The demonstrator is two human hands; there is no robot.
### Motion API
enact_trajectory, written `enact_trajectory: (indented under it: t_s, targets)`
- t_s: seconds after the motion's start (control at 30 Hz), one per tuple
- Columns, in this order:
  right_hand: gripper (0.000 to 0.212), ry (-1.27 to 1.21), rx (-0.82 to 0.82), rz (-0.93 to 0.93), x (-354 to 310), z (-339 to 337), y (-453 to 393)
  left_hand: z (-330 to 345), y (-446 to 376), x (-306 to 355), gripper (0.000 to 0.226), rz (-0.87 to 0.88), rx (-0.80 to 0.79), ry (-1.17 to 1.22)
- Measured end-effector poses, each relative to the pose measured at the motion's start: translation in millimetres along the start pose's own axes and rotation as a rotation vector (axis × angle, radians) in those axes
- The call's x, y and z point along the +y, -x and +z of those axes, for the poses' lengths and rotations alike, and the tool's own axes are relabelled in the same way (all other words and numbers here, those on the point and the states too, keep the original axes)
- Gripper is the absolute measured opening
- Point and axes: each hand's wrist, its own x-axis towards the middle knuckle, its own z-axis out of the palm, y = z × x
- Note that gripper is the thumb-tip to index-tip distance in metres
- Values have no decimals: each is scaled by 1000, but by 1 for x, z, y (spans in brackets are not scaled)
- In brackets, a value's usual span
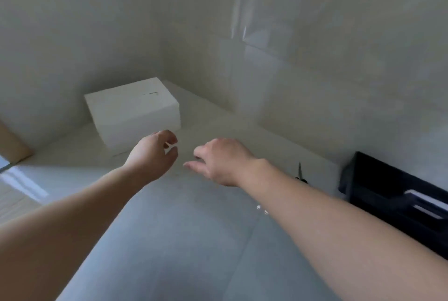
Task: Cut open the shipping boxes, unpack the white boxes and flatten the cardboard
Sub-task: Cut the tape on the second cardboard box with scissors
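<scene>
The white box (132,111) looks like matt card, smooth, with one thin mark on its top. It stands on a pale floor (169,240) of large smooth tiles with a soft shine. The walls (315,70) are glossy and reflect light. At the right, a black tray (388,194) looks like matt plastic. A brown cardboard piece (11,145) at the left edge is dull.

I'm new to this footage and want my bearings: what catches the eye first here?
Two bare forearms reach forward, left hand and right hand both empty. Just beyond the left hand, a closed white box sits in the wall corner. A black tray lies at the right edge.
</scene>
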Motion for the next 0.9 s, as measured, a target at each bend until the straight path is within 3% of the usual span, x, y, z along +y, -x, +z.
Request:
enact_trajectory:
  t_s: [0.27,0.53,0.7,0.9]
  targets:
    - [44,52,-4,551,101,-20,149,100,-29,146,12,273,-243,278]
    - [49,140,-29,1009,94,-18,356,192,80,266,13,526,-570,455]
    - [45,170,-106,1150,86,-1,455,219,155,319,14,511,-737,564]
    - [45,129,-65,1230,89,25,529,244,218,345,13,582,-769,516]
